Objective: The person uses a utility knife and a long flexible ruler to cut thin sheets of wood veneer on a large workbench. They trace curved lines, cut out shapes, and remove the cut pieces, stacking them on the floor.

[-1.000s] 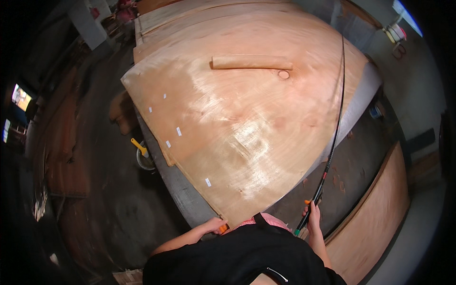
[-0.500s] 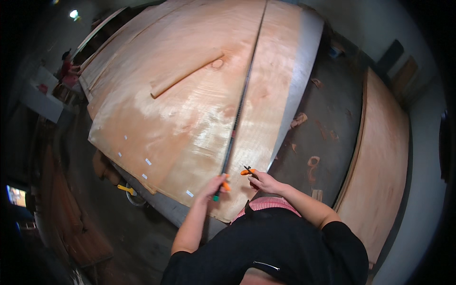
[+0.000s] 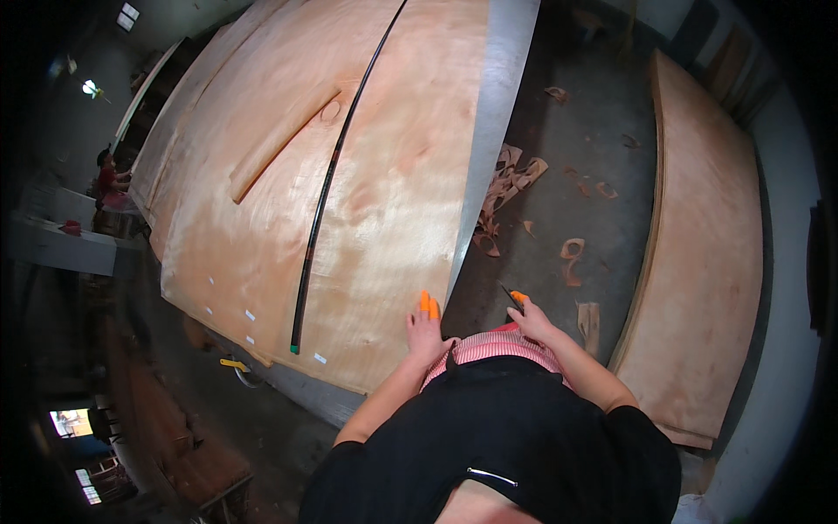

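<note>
Veneer sheet [image 3: 349, 175] on table, long black rod [image 3: 327, 188] lying across it. My left hand [image 3: 425, 327] flat at sheet's near edge, fingers together. Right hand [image 3: 530, 316] pinches small dark blade, I think. Trimming step; next needs steady cut along edge.

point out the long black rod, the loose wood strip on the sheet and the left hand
long black rod [image 3: 325, 194], head view, mid-length
loose wood strip [image 3: 278, 146], head view, middle
left hand [image 3: 426, 332], head view, back of hand
</note>
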Tool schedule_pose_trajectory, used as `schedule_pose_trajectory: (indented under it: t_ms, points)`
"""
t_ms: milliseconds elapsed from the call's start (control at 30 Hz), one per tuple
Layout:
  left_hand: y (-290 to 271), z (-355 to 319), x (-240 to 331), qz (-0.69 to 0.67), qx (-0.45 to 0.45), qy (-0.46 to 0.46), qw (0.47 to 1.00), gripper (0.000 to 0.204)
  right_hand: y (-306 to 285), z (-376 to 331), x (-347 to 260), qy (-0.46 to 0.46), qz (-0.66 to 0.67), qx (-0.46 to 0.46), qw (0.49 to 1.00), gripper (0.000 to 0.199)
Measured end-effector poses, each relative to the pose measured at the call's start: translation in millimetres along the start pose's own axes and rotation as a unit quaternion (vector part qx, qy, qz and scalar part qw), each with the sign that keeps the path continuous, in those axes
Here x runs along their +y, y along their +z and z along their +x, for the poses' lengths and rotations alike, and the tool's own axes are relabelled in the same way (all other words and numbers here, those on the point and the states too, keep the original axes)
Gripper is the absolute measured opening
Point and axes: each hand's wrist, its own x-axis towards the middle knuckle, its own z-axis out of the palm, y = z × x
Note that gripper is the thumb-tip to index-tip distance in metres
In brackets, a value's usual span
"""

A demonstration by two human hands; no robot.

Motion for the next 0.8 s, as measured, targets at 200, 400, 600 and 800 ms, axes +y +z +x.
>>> schedule_pose_trajectory:
  t_ms: [200, 400, 600, 800]
  points:
    - [77.7, 0.1, -21.2, 0.002, 0.028, -0.040, 0.999, 0.042, -71.5, 38.9, 38.8, 0.010, 0.056, -0.007, 0.998, 0.038]
    - [7.6, 14.4, -5.2, 0.008, -0.014, -0.237, 0.971, 0.018, -130.8, 64.2, 100.6, 0.032, 0.149, 0.006, 0.988, 0.026]
    - [-49.4, 2.0, -178.1, 0.083, 0.173, -0.414, 0.890, 0.020, -154.8, 105.7, 114.9, 0.063, 0.181, -0.068, 0.979, 0.023]
    - [-158.5, 141.6, -140.8, 0.208, 0.469, -0.351, 0.783, 0.029, -203.8, 161.3, 66.8, 0.053, 0.157, -0.084, 0.983, 0.023]
